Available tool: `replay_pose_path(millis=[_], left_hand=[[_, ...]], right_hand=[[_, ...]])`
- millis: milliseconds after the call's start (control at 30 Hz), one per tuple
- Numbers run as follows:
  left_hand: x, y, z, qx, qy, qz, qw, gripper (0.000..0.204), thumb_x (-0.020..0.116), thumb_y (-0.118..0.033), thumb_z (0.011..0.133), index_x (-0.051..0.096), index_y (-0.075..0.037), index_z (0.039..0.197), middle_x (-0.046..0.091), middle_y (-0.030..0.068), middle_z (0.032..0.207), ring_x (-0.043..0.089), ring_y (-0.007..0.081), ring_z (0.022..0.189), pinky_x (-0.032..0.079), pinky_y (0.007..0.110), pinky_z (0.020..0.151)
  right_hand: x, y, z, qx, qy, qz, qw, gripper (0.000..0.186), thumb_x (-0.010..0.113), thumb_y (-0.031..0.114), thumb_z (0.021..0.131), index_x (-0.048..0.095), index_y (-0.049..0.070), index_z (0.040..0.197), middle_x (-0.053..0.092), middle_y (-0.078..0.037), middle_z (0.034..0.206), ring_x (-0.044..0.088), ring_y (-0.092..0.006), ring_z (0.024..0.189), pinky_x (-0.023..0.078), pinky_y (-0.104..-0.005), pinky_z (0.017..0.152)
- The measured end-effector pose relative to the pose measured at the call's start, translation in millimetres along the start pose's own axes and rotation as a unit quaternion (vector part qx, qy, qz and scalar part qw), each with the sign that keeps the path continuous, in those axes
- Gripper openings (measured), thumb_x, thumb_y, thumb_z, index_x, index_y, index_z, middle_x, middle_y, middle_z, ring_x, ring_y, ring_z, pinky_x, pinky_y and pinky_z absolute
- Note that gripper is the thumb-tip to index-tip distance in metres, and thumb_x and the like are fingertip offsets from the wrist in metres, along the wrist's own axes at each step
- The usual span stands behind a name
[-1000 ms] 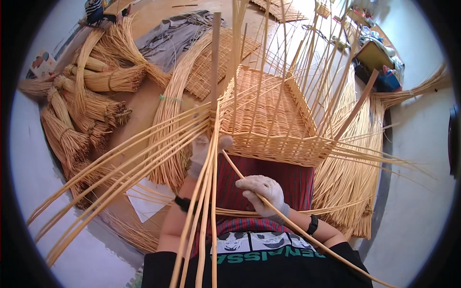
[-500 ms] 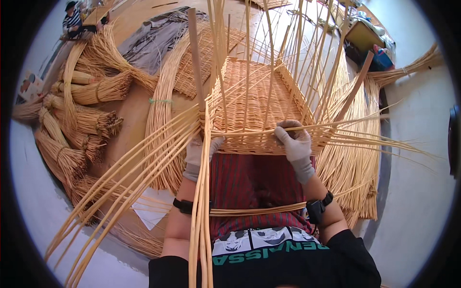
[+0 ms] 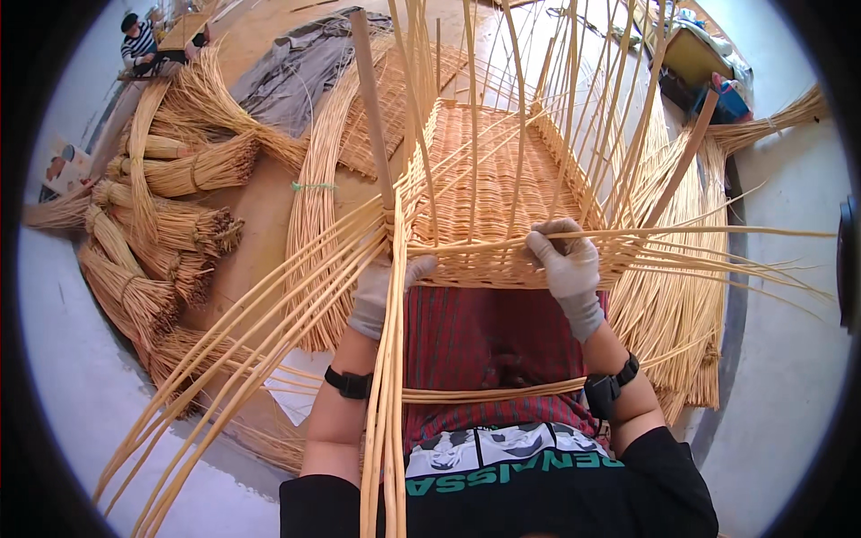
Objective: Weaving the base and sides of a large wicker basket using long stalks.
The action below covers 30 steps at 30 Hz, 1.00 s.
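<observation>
A half-woven wicker basket (image 3: 480,161) sits in front of me, its woven base and low walls showing, with tall upright rods standing from its edges. My right hand (image 3: 571,269), in a pale glove, pinches a long willow rod (image 3: 717,230) between thumb and fingers at the near rim; the rod runs far to the right. My left hand (image 3: 381,287), also gloved, grips the basket's near left corner. Its thumb lies on the near wall; the other fingers are mostly hidden behind a fan of loose rods (image 3: 269,314). A wooden stake (image 3: 371,108) rises from that corner.
Bundles of willow (image 3: 193,170) lie at the left, and a long tied bundle (image 3: 311,206) stretches beside the basket. More loose rods (image 3: 682,314) spread at the right. A flat woven panel (image 3: 381,108) lies beyond. Another person (image 3: 141,47) sits at the far left.
The rod in my right hand has swung and now reaches further right, lying flatter along the rim. My left hand keeps its place at the corner. The whole view has shifted slightly.
</observation>
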<state>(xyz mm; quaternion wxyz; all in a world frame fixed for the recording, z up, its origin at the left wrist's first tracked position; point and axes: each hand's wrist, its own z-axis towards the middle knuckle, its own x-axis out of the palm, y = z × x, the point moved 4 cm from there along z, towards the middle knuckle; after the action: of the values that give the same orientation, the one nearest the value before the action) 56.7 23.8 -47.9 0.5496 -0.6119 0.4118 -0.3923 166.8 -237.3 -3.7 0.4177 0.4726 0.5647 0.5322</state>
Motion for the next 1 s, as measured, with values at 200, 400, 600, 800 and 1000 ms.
replay_pose_path(millis=[200,400,600,800,1000], left_hand=[[1.0,5.1,3.4,-0.016,-0.025,-0.018,0.999,0.064,0.088,-0.019,0.083,0.053,0.003,0.133,0.063,0.0148,0.121,0.065,0.0229,0.107,0.06,0.034,0.09],[2.2,11.2,2.3,0.034,-0.054,-0.006,0.998,0.064,0.089,-0.018,0.082,0.055,0.001,0.133,0.062,0.013,0.124,0.061,0.0233,0.113,0.055,0.036,0.096],[3.9,-7.5,-1.5,-0.031,-0.051,-0.033,0.998,0.066,0.09,-0.016,0.08,0.054,0.001,0.132,0.062,0.0141,0.124,0.061,0.0229,0.114,0.055,0.035,0.094],[-6.9,5.3,1.2,0.024,-0.08,-0.008,0.996,0.08,0.094,-0.018,0.075,0.049,0.002,0.139,0.059,0.0155,0.132,0.057,0.0273,0.122,0.048,0.037,0.108],[1.1,31.9,13.7,0.046,-0.113,-0.061,0.991,0.082,0.091,-0.016,0.079,0.045,0.0,0.145,0.056,0.0158,0.136,0.057,0.0248,0.124,0.051,0.039,0.107]], right_hand=[[3.8,4.3,-0.3,-0.017,0.0,0.008,1.0,0.01,0.071,-0.002,0.093,0.065,0.0,0.101,0.071,-0.007,0.099,0.07,-0.0131,0.085,0.061,-0.0258,0.071],[7.7,6.2,-8.7,-0.019,0.004,-0.008,1.0,0.01,0.073,-0.002,0.092,0.066,-0.001,0.099,0.072,-0.006,0.093,0.07,-0.014,0.08,0.059,-0.0259,0.071],[25.7,34.2,-69.0,-0.431,0.059,-0.187,0.881,0.015,0.08,-0.004,0.08,0.069,0.003,0.087,0.076,-0.01,0.085,0.077,-0.0261,0.085,0.061,-0.0356,0.074],[76.0,52.6,-93.8,-0.481,0.215,-0.356,0.772,0.014,0.071,0.011,0.079,0.073,0.009,0.093,0.076,-0.01,0.097,0.072,-0.0226,0.075,0.057,-0.0341,0.063],[98.0,103.7,-1.6,-0.207,0.158,-0.421,0.869,0.021,0.069,0.016,0.094,0.067,0.009,0.114,0.074,-0.013,0.099,0.072,-0.0325,0.092,0.058,-0.0411,0.078]])
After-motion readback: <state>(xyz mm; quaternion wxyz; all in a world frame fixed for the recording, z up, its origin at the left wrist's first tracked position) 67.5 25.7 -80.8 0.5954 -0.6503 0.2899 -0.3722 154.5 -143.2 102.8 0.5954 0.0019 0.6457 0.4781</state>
